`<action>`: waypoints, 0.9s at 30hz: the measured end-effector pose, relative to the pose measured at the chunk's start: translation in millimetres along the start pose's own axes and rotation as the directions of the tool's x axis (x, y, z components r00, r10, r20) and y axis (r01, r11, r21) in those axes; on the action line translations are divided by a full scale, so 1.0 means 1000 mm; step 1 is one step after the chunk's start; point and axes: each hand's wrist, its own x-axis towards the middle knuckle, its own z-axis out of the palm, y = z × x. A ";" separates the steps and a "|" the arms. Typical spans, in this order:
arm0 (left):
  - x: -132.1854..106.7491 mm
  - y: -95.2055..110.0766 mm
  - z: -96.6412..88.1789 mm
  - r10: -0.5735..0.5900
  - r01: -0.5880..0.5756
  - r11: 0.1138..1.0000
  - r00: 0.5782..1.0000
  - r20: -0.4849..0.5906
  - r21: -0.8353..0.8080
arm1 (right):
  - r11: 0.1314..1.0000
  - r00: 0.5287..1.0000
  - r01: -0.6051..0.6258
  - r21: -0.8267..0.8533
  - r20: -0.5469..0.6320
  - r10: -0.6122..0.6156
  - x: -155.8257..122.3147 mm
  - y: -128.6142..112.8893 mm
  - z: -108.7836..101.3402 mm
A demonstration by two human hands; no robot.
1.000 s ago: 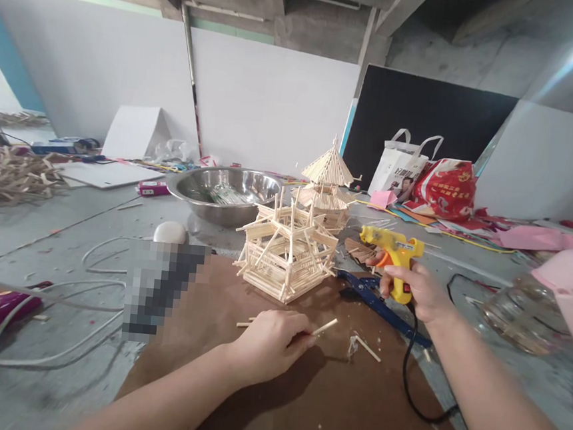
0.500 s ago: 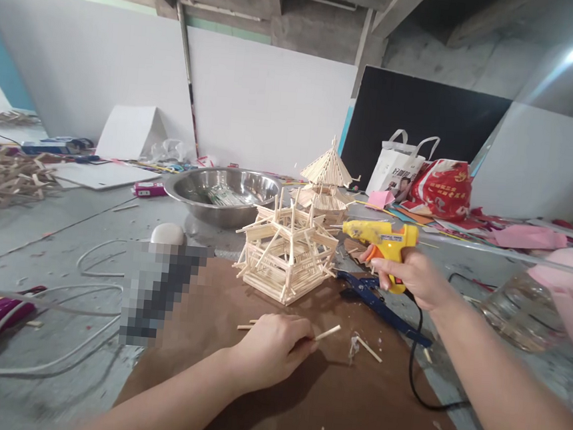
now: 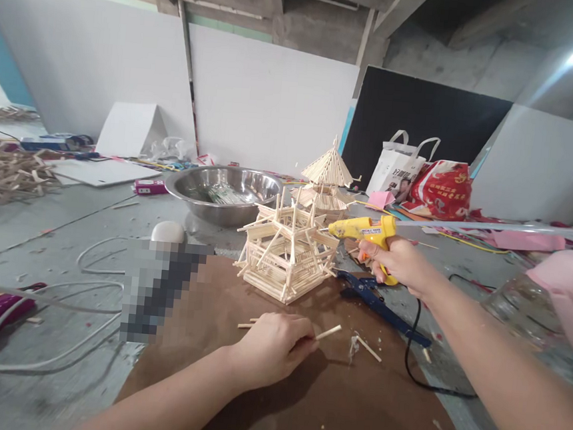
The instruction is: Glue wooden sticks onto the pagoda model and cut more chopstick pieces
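Note:
My right hand (image 3: 395, 261) grips a yellow hot glue gun (image 3: 365, 230) with a clear glue stick (image 3: 496, 227) sticking out of its back. The nozzle points left at the upper right side of a six-sided wooden stick frame (image 3: 290, 259); whether it touches cannot be told. My left hand (image 3: 277, 348) rests closed on the brown board (image 3: 229, 414), with a short wooden stick (image 3: 329, 332) held between the fingers. Other stick ends show behind that hand. A loose stick (image 3: 369, 349) and a strand of dried glue (image 3: 354, 346) lie to its right.
Blue-handled cutters (image 3: 383, 310) lie right of the frame. Behind it stand a stick pagoda roof (image 3: 331, 169) and a steel basin (image 3: 178, 189). The glue gun's black cord (image 3: 408, 359) loops at right, near a pink-lidded clear jar (image 3: 513, 315). A white cable (image 3: 46, 375) curls at left.
My right hand has moved the glue gun left toward the stick frame, and its glue stick has swung into a more level line. My left hand stays in place with its stick.

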 end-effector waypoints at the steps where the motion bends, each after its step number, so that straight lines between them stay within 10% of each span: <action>1: 0.000 0.000 0.000 0.000 0.000 1.000 1.000 0.001 0.001 | 1.000 1.000 0.004 0.004 0.006 -0.004 0.001 0.001 0.001; 27: 0.000 0.000 -0.001 0.000 0.000 1.000 1.000 0.008 0.020 | 0.999 0.999 0.032 0.017 -0.027 -0.031 0.007 0.002 0.007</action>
